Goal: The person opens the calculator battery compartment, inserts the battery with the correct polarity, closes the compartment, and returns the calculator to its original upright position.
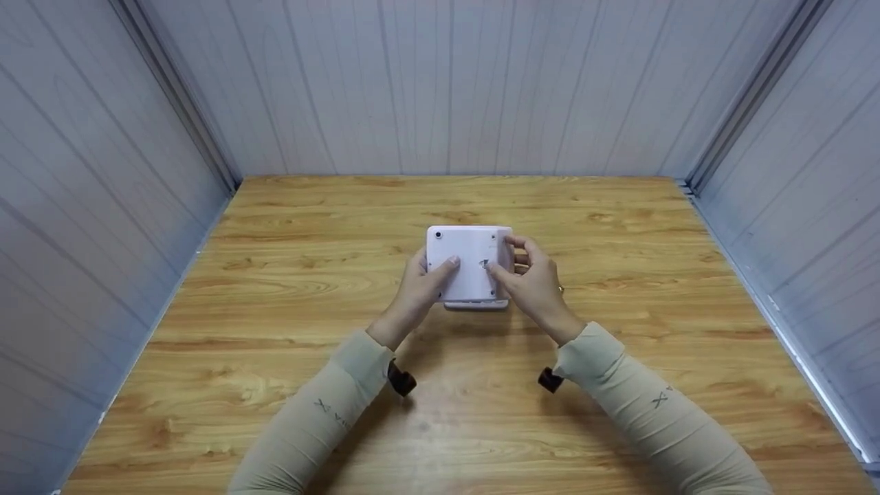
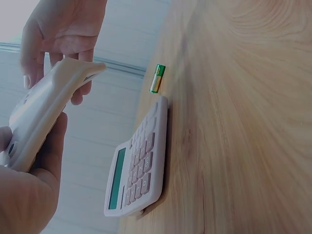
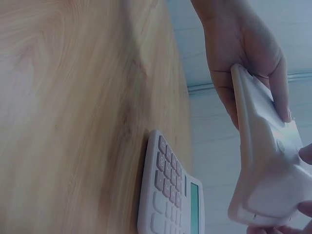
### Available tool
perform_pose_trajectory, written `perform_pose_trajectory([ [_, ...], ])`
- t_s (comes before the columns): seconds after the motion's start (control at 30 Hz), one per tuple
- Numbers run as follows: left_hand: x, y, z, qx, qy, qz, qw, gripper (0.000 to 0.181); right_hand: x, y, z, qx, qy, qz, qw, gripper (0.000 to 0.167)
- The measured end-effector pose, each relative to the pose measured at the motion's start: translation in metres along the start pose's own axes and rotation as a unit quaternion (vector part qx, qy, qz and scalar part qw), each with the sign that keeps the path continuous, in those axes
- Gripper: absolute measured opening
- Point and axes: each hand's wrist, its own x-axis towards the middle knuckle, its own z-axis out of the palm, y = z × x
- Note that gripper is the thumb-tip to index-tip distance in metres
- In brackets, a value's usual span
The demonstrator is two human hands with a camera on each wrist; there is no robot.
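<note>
Between panelled walls [image 1: 447, 89], above woodgrain tabletop [image 1: 619, 227]: left grip [image 1: 415, 283], right grip [image 1: 536, 280] around white device [image 1: 471, 247]

wht device [image 1: 472, 254], pinkish calc [image 2: 141, 168] w/ grn screen [image 2: 117, 178], grn/gold batt [image 2: 157, 78], beige sleeves [image 1: 317, 416], yellow-brn woodgrain tbl [image 1: 309, 275]

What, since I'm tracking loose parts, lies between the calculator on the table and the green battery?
In the left wrist view, only a strip of bare wooden tabletop shows between the calculator and the battery.

Beige sleeves [image 1: 313, 419] with dark lettering [image 1: 661, 397]
</note>
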Motion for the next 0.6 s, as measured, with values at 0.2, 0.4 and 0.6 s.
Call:
perform_pose_trajectory([
  [0.2,-0.0022,-0.0005,0.0049,0.028,0.01,0.021,0.9993,0.044,-0.0006,-0.0015,0.0061,-0.03,-0.001,0.003,0.9995,0.062],
  [0.4,-0.0036,-0.0002,0.0079,0.045,0.016,0.04,0.998,0.043,-0.0014,-0.0032,0.0086,-0.019,0.015,-0.013,0.9996,0.059],
  [0.6,-0.0045,-0.0007,0.0074,0.042,0.015,0.036,0.9984,0.043,-0.0004,-0.0036,0.0084,-0.013,0.031,-0.021,0.9992,0.053],
])
